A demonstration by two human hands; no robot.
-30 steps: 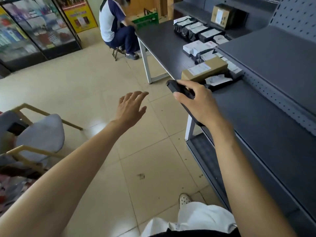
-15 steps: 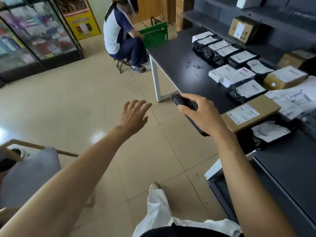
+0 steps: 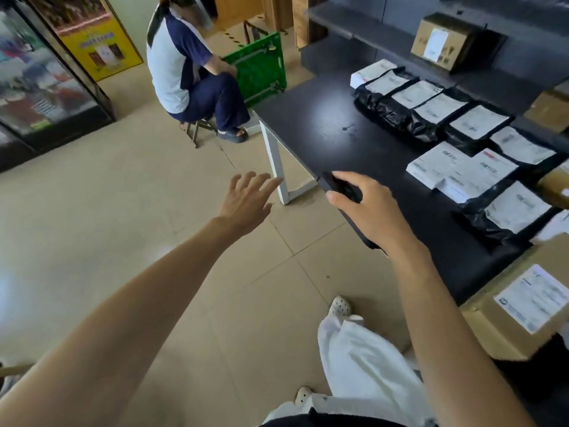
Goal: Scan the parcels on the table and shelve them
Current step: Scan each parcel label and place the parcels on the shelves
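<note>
My right hand grips a black handheld scanner over the near edge of the black table. My left hand hovers empty over the floor, fingers spread, left of the table leg. Several parcels lie on the table's right side: black bags with white labels, white labelled packets, another black bag, and a brown cardboard box at the near right. A further cardboard box stands on the dark shelf behind the table.
A person sits on a stool by the table's far corner, beside a green crate. A glass-fronted cabinet stands far left. Beige tiled floor stretches left of the table. My white trousers and shoes are below.
I have stepped along the table, so the parcels now spread to my right and the near cardboard box has come close. Both hands keep their pose; the right still holds the scanner.
</note>
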